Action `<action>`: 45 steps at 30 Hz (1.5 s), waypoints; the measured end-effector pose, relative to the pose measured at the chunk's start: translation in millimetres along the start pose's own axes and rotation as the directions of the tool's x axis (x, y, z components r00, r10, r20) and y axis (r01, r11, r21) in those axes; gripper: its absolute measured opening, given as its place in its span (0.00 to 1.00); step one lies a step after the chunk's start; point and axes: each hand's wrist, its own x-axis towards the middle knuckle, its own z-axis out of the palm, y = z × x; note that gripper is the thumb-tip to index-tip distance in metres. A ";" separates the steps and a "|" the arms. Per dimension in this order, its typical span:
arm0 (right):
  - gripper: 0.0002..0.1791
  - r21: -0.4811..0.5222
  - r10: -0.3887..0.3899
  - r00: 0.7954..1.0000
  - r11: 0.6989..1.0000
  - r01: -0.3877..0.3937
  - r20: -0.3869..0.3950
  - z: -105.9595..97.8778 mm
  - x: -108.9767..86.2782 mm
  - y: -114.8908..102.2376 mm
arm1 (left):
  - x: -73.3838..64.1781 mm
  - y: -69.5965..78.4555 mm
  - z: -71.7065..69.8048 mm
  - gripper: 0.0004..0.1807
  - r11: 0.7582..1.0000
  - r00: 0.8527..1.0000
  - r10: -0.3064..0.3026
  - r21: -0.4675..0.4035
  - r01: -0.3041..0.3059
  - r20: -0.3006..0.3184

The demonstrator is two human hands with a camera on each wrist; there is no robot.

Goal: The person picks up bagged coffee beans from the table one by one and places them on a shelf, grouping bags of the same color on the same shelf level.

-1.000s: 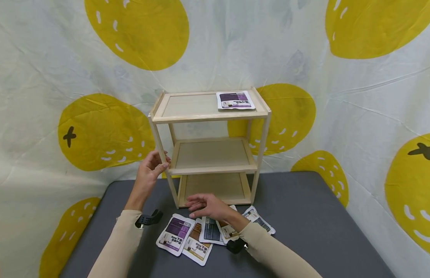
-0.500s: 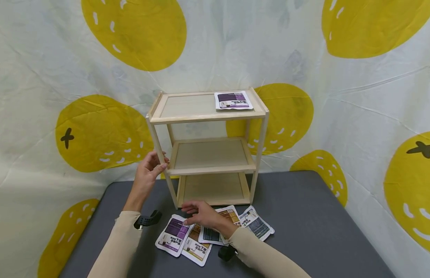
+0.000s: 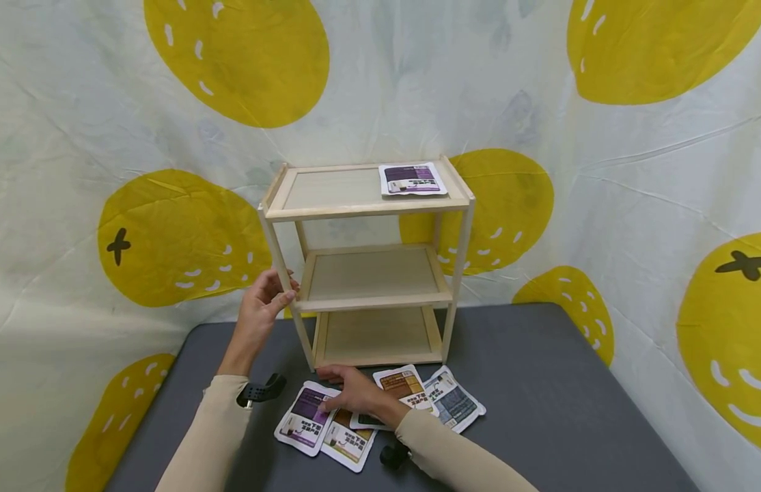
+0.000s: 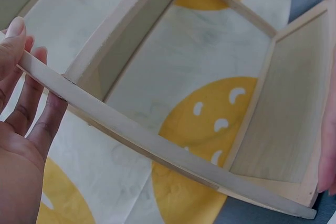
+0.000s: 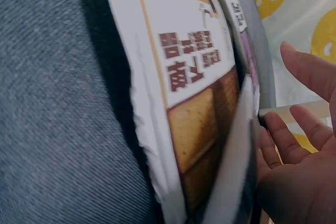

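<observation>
My left hand (image 3: 260,307) grips the left front post of a small three-tier wooden shelf (image 3: 374,302); in the left wrist view thumb and fingers lie round the post (image 4: 131,121). Over the fanned packets in front of the shelf is my right hand (image 3: 358,395). Its thumb overlaps the purple-and-white flat packet (image 3: 303,429) at the left end, and its fingers reach past that packet's far edge. Contact is unclear. The right wrist view has the fingers spread, holding nothing, beside a brown packet with a biscuit picture (image 5: 194,114).
More flat packets lie on the grey table (image 3: 540,383): brown (image 3: 350,443), another brown (image 3: 408,391), a dark one mostly hidden under the hand, and blue-grey (image 3: 457,403). A purple packet (image 3: 412,179) lies on the shelf's top tier. A lemon-print cloth (image 3: 368,82) hangs behind.
My right hand has moved left and lower, from above the middle packets to the purple one, uncovering the right-hand brown packet. The left hand keeps its grip on the post.
</observation>
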 end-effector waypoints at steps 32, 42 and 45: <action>0.40 -0.448 -0.015 1.000 0.894 0.005 -0.019 17.2 1.0 1.1 | -1.6 -1.8 -0.9 0.17 1.000 1.000 -0.014 0.002 0.014 -0.013; 0.22 -0.354 -0.167 0.978 0.914 0.201 0.123 5.0 7.5 -8.6 | -0.4 2.1 1.0 0.17 1.000 1.000 -0.028 -0.005 0.028 -0.014; 0.16 -0.294 -0.130 0.981 0.941 0.167 0.142 3.0 5.8 -11.2 | 0.8 1.9 1.1 0.18 0.999 0.999 -0.033 -0.010 0.033 -0.011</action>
